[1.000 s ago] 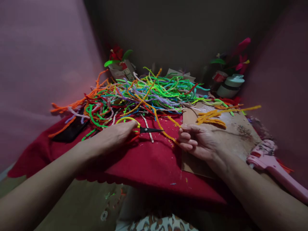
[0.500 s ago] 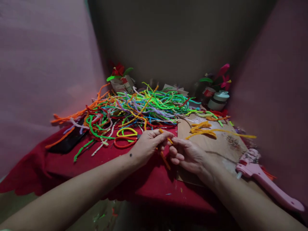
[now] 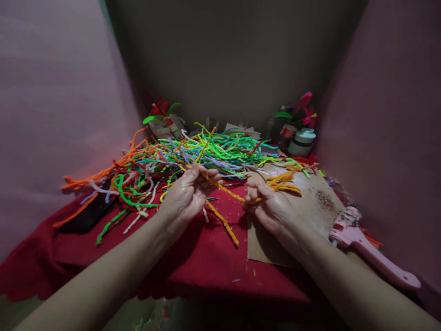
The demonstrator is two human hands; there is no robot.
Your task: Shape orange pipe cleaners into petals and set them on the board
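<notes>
Fingers (image 3: 215, 173) on my left hand (image 3: 184, 195) and right hand (image 3: 272, 207) are pinching a long, fuzzy orange stem (image 3: 230, 192), which is stretching between them over red cloth (image 3: 196, 264).

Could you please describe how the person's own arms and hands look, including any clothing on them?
The left hand and the right hand are ungloved, with no ring that I can make out. The left forearm and the right forearm are bare as far as they show: no sleeve, watch or bracelet is visible.
</notes>
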